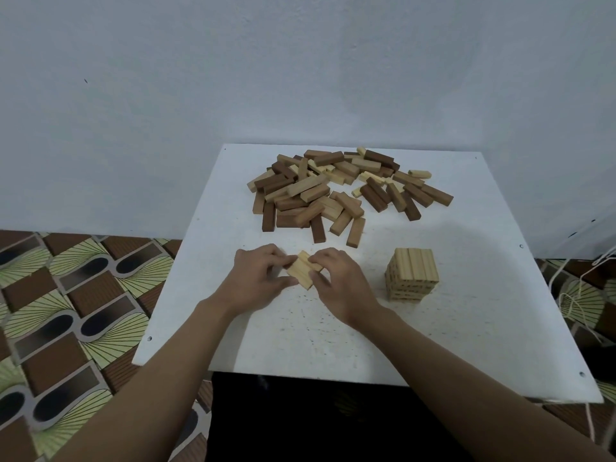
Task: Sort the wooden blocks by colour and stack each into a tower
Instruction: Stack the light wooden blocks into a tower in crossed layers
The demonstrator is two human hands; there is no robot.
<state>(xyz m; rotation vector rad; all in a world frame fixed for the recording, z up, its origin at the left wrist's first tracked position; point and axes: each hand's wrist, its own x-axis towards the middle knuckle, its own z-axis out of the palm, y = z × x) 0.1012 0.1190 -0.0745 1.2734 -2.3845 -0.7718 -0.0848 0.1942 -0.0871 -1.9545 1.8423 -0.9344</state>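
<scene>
A mixed pile of wooden blocks (346,190) in light, mid-brown and dark brown lies at the back of the white table (466,328). A tower of light blocks (412,274), several layers high, stands at the right. Between the pile and me, a flat row of light blocks (302,270) lies side by side near the table's middle. My left hand (258,278) grips the row from the left with fingers and thumb. My right hand (336,281) pinches it from the right.
The table is small and stands against a pale wall. A patterned brown and green floor (66,311) shows at the left and right. White cords (580,295) hang off the right side of the table.
</scene>
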